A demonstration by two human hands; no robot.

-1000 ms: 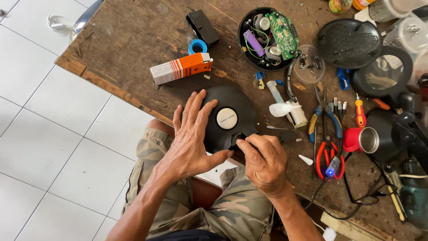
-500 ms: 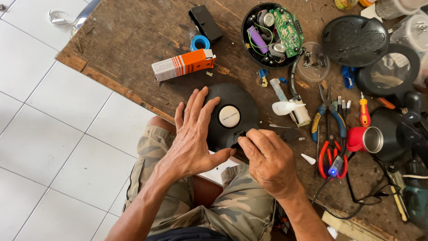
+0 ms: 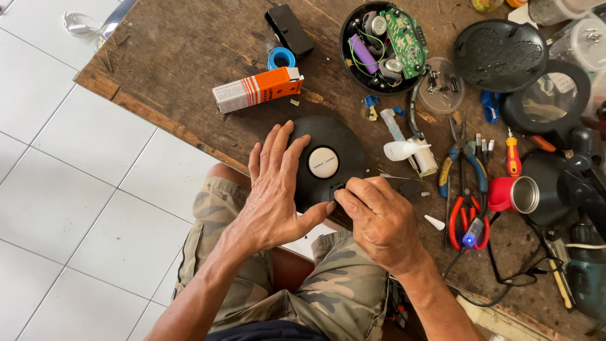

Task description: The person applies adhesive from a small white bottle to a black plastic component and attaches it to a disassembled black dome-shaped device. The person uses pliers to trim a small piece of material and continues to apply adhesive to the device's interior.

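Head | left hand (image 3: 274,189) flat on black disc (image 3: 341,142) | right hand (image 3: 379,218) pinching (probably) its edge part

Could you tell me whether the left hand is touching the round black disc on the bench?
Touching. The head view shows the left hand lying flat on the round black disc, palm and fingers covering its left side.
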